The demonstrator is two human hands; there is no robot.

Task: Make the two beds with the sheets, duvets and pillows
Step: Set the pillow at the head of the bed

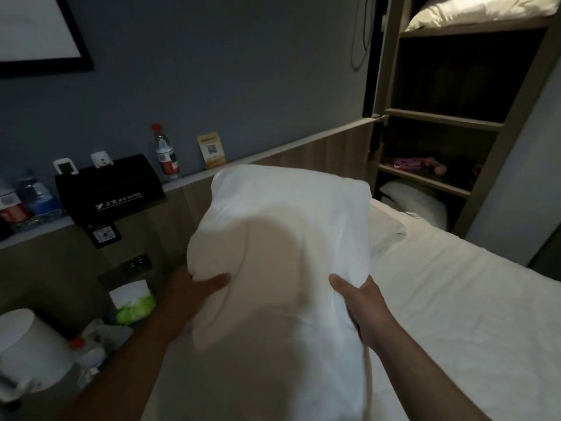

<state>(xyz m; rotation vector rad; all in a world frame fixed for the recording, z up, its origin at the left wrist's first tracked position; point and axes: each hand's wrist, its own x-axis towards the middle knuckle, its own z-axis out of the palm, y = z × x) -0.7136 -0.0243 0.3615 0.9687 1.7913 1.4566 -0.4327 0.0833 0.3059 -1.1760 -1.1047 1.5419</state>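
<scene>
White pillow held upright above the bed, left hand gripping its left side, right hand gripping its right side, thumbs in front, headboard ledge behind

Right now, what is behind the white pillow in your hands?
The wooden headboard and its ledge, where a red-capped bottle and a small card stand. The pillow covers the head of the bed, so whatever lies there cannot be seen.

Bare left hand, bare right hand, forearms uncovered down to the frame's edge
</scene>
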